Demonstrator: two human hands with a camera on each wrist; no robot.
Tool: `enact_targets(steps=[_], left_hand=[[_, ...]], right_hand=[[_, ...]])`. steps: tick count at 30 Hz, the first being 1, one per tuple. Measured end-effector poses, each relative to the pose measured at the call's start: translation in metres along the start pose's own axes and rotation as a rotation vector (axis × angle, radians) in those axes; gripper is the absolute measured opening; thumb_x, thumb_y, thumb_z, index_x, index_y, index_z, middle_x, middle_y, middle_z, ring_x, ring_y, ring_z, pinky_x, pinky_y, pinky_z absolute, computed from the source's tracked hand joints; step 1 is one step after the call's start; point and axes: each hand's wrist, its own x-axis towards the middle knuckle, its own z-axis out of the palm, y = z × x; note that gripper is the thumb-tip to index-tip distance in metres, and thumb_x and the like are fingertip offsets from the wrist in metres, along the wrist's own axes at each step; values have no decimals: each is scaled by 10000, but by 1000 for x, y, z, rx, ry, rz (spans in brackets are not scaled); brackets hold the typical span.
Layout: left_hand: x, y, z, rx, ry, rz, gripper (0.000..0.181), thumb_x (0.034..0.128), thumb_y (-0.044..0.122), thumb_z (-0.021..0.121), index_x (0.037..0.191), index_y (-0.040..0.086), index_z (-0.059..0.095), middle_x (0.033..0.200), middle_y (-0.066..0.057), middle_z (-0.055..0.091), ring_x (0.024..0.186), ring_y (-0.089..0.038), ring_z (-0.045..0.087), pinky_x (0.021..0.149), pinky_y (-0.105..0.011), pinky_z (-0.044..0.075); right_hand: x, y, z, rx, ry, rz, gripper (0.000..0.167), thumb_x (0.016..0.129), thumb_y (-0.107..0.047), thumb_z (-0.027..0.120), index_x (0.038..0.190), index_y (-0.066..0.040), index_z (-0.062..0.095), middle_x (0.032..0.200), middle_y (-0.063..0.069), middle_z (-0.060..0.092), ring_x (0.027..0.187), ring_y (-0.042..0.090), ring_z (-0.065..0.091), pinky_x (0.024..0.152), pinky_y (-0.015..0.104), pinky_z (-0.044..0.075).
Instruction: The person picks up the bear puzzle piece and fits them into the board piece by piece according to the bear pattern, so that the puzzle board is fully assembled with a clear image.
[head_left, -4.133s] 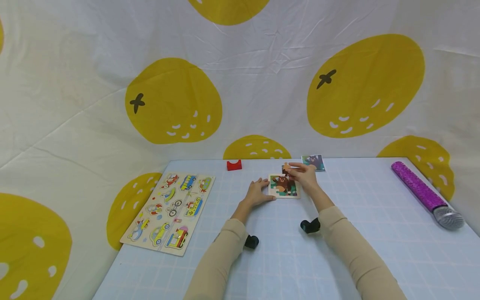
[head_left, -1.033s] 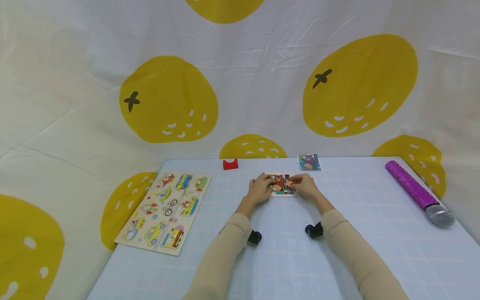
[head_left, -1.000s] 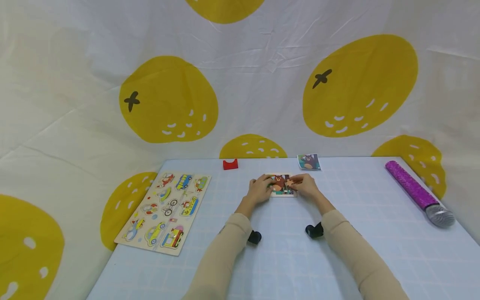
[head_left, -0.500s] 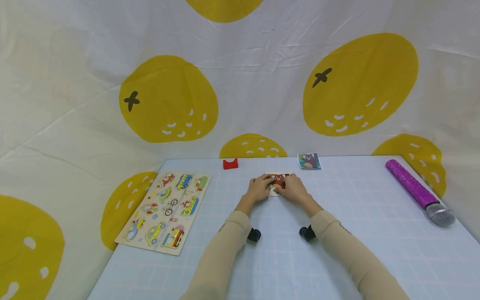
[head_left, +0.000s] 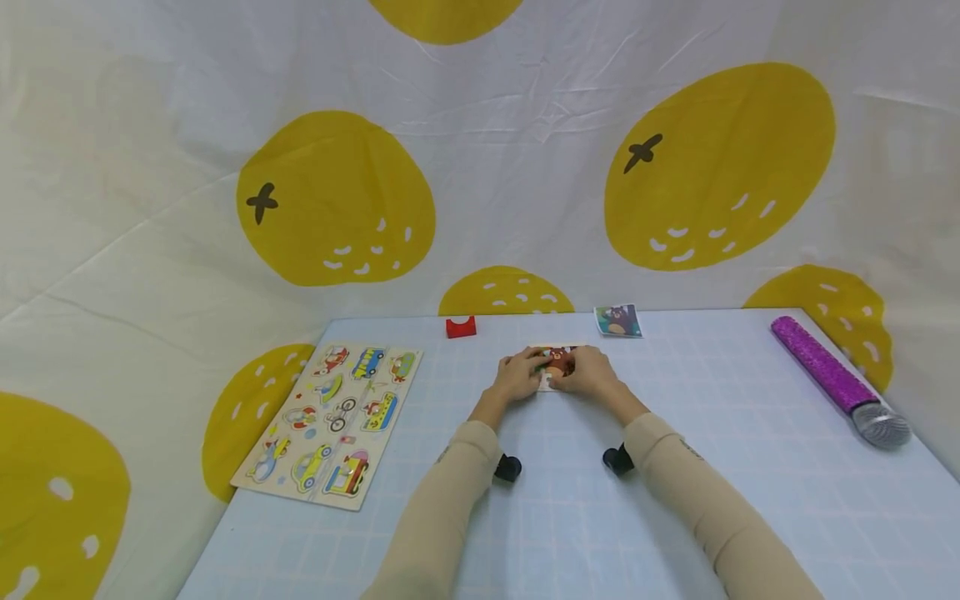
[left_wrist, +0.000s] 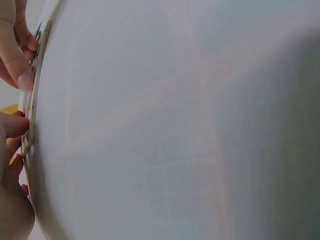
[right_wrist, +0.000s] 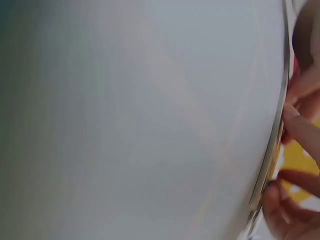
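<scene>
A small square jigsaw puzzle with a brown bear on it lies flat near the far side of the table, partly covered by both hands. My left hand holds its left side, thumb on top of the picture. Over the right half, my right hand has curled fingers and thumb down on a puzzle piece, which the hand mostly hides. From the left wrist view, the puzzle's thin edge is seen side-on, with fingers of both hands on it. Fingers touch that edge in the right wrist view too.
Behind the hands lie a red notched block and a bear picture card. On the left is a wooden vehicle puzzle board. A purple glitter microphone lies at the right. A patterned cloth hangs behind the table.
My right hand first took a piece above the puzzle, then brought it to the right side, and has since moved left over the picture. My left hand shifted from the left edge onto the puzzle.
</scene>
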Motion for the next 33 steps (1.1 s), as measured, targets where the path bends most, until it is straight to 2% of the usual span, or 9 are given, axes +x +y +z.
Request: enact_targets(steps=[4, 9, 13, 16, 18, 20, 24, 28, 33], left_hand=[[-1, -1, -2, -79, -26, -20, 520, 873, 268, 566, 1384, 201, 493, 1493, -20, 356, 1396, -199, 272, 1089, -460, 216], [-1, -1, 0, -87, -7, -10, 596, 838, 380, 633, 1384, 186, 490, 1487, -39, 362, 1397, -229, 271, 1094, -469, 213], [-1, 1, 3, -24, 7, -8, 603, 850, 410, 614, 1396, 195, 474, 1488, -41, 356, 1392, -236, 279, 1092, -471, 223], [-1, 2, 5, 20, 11, -22, 617, 849, 441, 601, 1405, 211, 462, 1495, -32, 343, 1396, -234, 270, 1093, -463, 222], [-1, 2, 6, 33, 8, -34, 631, 845, 461, 600, 1410, 221, 454, 1501, -21, 332, 1400, -227, 259, 1098, -455, 216], [-1, 3, 6, 38, -2, -44, 644, 843, 476, 599, 1417, 229, 443, 1510, -14, 317, 1406, -221, 245, 1103, -451, 207], [-1, 3, 5, 4, -7, -52, 666, 834, 477, 616, 1422, 220, 437, 1528, -35, 286, 1411, -218, 234, 1111, -455, 193], [-1, 1, 3, -41, -1, -51, 693, 818, 469, 643, 1422, 199, 435, 1542, -79, 247, 1411, -220, 235, 1113, -454, 188], [-1, 0, -1, -118, -16, -56, 738, 779, 426, 722, 1412, 162, 451, 1545, -118, 222, 1413, -250, 224, 1127, -439, 192]], right_hand=[[-3, 19, -9, 210, -50, -7, 522, 735, -129, 791, 1169, 91, 602, 1052, 220, 650, 914, 304, 612, 817, 431, 503], [-7, 39, -13, 410, -61, 2, 525, 752, -19, 745, 1231, 89, 560, 1132, 255, 616, 897, 272, 619, 750, 320, 520], [-10, 50, -14, 534, -12, 1, 456, 806, 13, 686, 1221, 134, 540, 1142, 299, 596, 924, 294, 628, 710, 207, 499], [-12, 54, -15, 588, 79, 39, 425, 833, 22, 651, 1218, 155, 527, 1166, 324, 571, 979, 359, 615, 742, 207, 503], [-13, 55, -16, 573, 148, 90, 421, 836, 12, 650, 1224, 134, 537, 1197, 320, 557, 1030, 398, 588, 793, 274, 510], [-13, 57, -18, 506, 173, 139, 455, 829, -25, 668, 1238, 119, 531, 1229, 322, 530, 1076, 429, 548, 852, 382, 498], [-11, 61, -19, 313, 82, 208, 529, 822, -129, 706, 1248, 120, 517, 1211, 318, 529, 1086, 425, 512, 918, 498, 436], [-7, 63, -17, 226, 15, 189, 524, 821, -173, 717, 1193, 154, 544, 1055, 262, 607, 937, 334, 546, 851, 447, 459], [-6, 65, -18, 306, 66, 203, 457, 787, -85, 728, 1150, 143, 572, 883, 170, 628, 798, 236, 553, 686, 303, 455]])
